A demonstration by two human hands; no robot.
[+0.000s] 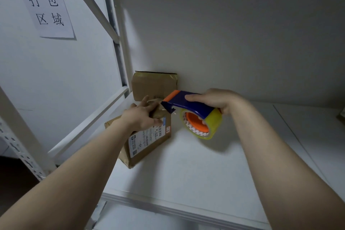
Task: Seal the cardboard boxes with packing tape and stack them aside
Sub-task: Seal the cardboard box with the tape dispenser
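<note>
A small cardboard box (147, 145) with a white shipping label lies on the white shelf (196, 170), left of centre. My left hand (141, 115) rests flat on its top, fingers straight and pointing to the far end. My right hand (214, 100) grips a blue and orange tape dispenser (188, 104) carrying a roll of yellowish clear tape (203, 123). The dispenser's cutting end hovers just beyond the box's far right corner, close to my left fingertips. A second cardboard box (154, 85) stands behind, against the back wall.
A white shelf upright and diagonal brace (117, 43) run along the left side. A paper sign (46, 3) with printed characters hangs on the left wall. At the far right edge a brown corner of another item (341, 115) pokes in.
</note>
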